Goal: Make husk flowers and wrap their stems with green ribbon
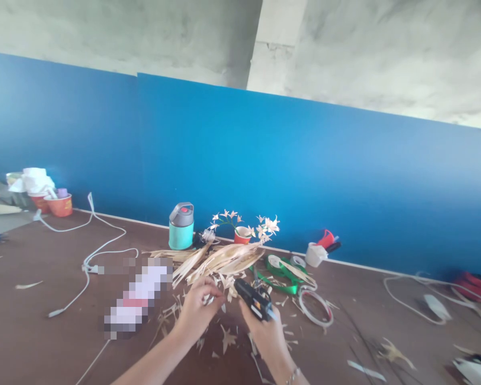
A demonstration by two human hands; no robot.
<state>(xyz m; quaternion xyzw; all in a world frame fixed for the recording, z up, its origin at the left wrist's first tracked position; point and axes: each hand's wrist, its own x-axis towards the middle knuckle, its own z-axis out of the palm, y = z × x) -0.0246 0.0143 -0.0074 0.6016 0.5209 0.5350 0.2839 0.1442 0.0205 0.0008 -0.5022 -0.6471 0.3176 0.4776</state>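
Note:
In my right hand (266, 334) is a black glue gun (253, 299), its nose pointing up and to the left. My left hand (200, 307) is closed in a pinch just left of the gun. Something small and pale shows at its fingertips, too blurred to name. Dried corn husks (228, 261) are heaped just beyond both hands. Below and between the hands, a star-shaped husk piece (227, 338) lies among scattered scraps on the brown table (84, 353).
Behind the husks stand a teal flask (181, 230) and a red cup (242, 235) with pale flowers. Green ribbon (282, 280), a tape ring (316, 307) and a white cup (316, 255) lie rightward. White cables (104, 248) cross the left side. A blue partition (304, 176) runs along the back.

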